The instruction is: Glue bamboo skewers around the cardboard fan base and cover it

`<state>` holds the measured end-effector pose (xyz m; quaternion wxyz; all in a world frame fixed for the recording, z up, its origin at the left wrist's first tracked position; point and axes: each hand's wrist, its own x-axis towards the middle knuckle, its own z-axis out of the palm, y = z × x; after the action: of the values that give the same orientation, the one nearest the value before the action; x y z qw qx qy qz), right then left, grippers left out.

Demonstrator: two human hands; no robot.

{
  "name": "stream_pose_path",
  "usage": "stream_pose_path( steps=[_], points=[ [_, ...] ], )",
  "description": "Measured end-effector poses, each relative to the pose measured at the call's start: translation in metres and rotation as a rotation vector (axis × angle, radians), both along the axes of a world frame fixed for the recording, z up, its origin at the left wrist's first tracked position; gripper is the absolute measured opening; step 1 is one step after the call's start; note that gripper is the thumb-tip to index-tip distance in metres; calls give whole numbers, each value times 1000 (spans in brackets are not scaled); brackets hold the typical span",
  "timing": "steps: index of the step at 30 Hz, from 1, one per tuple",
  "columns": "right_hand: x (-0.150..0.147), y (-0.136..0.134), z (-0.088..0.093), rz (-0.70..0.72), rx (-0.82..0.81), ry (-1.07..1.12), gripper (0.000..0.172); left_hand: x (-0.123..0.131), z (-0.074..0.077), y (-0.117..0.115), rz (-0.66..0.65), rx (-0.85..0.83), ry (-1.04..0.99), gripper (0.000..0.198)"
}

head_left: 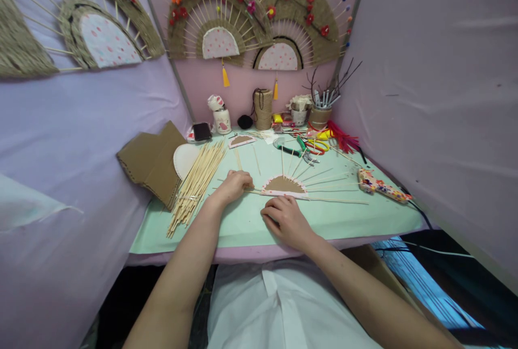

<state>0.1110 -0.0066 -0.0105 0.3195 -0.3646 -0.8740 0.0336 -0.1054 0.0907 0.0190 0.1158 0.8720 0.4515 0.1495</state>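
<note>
A cardboard half-circle (284, 184) with a pink-and-white spotted border lies on the pale green table. Thin wooden sticks fan out from its curved edge, mostly upward and to the right. At its left end, my left hand (236, 184) is closed, with thumb and fingers pinched on a wooden stick (256, 191) that lies along the straight edge. My right hand (286, 219) rests at the lower edge of the half-circle, fingers curled and fingertips near the border. Whether anything is beneath those fingers is hidden.
A bundle of wooden sticks (198, 187) lies left, beside folded cardboard (154, 163). Pliers (297, 151), scissors (318, 146) and a twine spool (263, 109) are at the back. A flower-patterned glue gun (380, 186) lies right. Finished woven fans (218, 14) hang behind.
</note>
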Motion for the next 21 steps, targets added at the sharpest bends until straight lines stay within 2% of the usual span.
stream_pose_path(
  steps=[21],
  points=[
    [1,0,2,-5,6,-2,16,2,3,-6,41,-9,12,24]
  ],
)
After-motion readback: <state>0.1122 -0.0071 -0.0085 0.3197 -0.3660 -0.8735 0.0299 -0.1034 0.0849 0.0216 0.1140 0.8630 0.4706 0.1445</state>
